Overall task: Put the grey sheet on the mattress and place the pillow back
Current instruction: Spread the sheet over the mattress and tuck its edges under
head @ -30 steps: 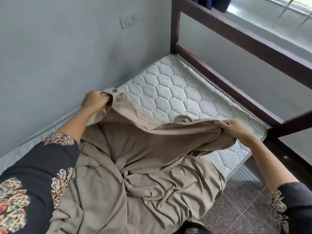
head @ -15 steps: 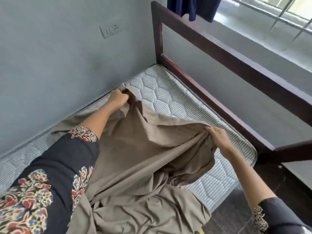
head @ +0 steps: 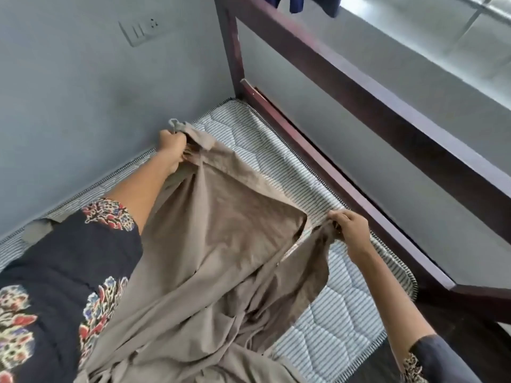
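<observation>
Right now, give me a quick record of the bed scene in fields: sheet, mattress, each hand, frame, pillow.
sheet: grey sheet partly spread, bunched and creased toward the near end
mattress: quilted mattress bare along the far end and the right side
left hand: left hand gripping a sheet corner near the wall
right hand: right hand gripping the sheet edge beside the frame rail
frame: dark wooden bed frame along the mattress's far end
pillow: not in view

Dark wooden bed frame (head: 345, 172), wall switch plate (head: 140, 31), grey wall (head: 69, 106)
</observation>
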`<act>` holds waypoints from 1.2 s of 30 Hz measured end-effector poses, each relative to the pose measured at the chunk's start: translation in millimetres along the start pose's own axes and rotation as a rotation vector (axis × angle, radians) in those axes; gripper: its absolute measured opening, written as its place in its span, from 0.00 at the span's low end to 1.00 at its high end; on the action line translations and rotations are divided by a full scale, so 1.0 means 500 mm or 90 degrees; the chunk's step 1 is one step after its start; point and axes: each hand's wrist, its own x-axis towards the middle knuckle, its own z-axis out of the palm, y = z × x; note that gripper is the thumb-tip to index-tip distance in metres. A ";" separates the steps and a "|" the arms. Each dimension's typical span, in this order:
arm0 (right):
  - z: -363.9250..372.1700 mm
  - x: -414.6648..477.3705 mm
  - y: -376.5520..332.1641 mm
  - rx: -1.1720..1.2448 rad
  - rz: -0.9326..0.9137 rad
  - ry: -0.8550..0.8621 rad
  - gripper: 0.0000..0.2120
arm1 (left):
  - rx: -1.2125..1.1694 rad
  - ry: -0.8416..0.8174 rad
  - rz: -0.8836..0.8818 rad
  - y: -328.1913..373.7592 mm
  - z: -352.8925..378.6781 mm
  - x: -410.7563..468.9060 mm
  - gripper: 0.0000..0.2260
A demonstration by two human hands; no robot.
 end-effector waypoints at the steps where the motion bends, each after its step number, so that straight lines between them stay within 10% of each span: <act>1: -0.004 0.011 0.008 0.016 0.004 0.024 0.08 | -0.032 -0.013 -0.014 0.003 0.011 0.000 0.08; 8: -0.032 0.027 0.034 -0.165 -0.096 0.212 0.15 | 0.380 -0.152 0.214 0.016 0.082 0.069 0.20; 14: -0.058 0.053 0.150 -0.654 -0.172 0.187 0.50 | 0.497 -0.198 0.459 0.038 0.152 0.137 0.28; 22: -0.075 0.076 0.291 -0.831 -0.174 0.179 0.48 | 0.638 -0.362 0.289 -0.043 0.262 0.164 0.47; 26: -0.089 0.065 0.298 -0.621 -0.109 0.321 0.36 | 0.465 -0.323 0.234 -0.167 0.301 0.060 0.30; 31: -0.108 0.052 0.304 -0.028 0.164 0.601 0.31 | 0.626 -0.293 0.362 -0.294 0.353 -0.120 0.26; 36: -0.062 0.059 0.364 0.002 0.295 0.376 0.23 | 0.752 -0.472 0.236 -0.341 0.409 -0.186 0.20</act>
